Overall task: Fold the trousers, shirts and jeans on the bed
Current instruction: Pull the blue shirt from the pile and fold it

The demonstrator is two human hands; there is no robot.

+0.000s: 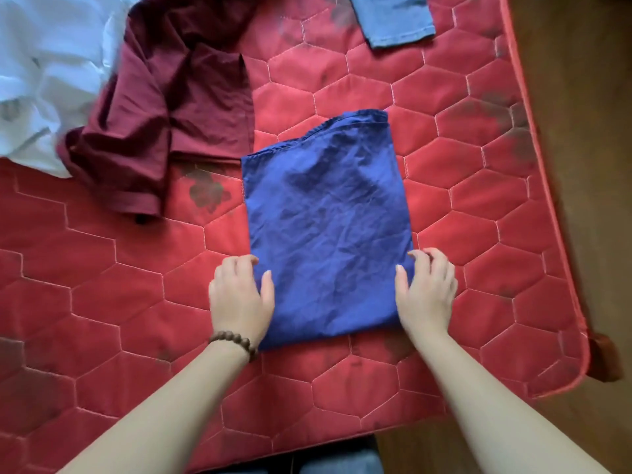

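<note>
Flanking the folded blue garment [325,217] on the red mattress [461,165], left hand [239,295] and right hand [427,292] pinch its side edges, thumbs on top.

Light: soft, even daylight, moderately bright; strongest far-left of the blue folded garment [326,230], where the white cloth [44,70] washes out and blurs. Shadows: faint, diffuse. Focus: generally soft. Distortion: wide-angle bowing of the bed [461,206] edge right of the garment.
</note>
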